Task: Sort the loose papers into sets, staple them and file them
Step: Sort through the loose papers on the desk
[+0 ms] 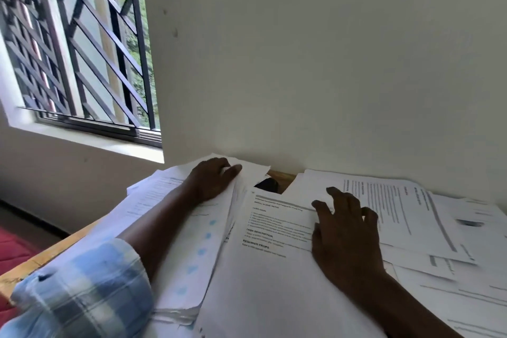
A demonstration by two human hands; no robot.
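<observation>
Loose printed papers cover the wooden table. My left hand [212, 181] reaches to the far edge of a thick stack [192, 250] on the left, and its fingers curl over the top sheets [251, 170] near the wall. My right hand [345, 230] lies flat with spread fingers on a printed sheet [274, 230] headed with bold lines of text, in the middle of the table. More sheets [397, 206] lie fanned out to the right. No stapler or file shows clearly.
A white wall rises right behind the table. A barred window [82, 49] is at the left. A dark object [267, 183] peeks out between the papers by the bare wood table edge [282, 175]. Something red [13, 244] lies on the floor at the left.
</observation>
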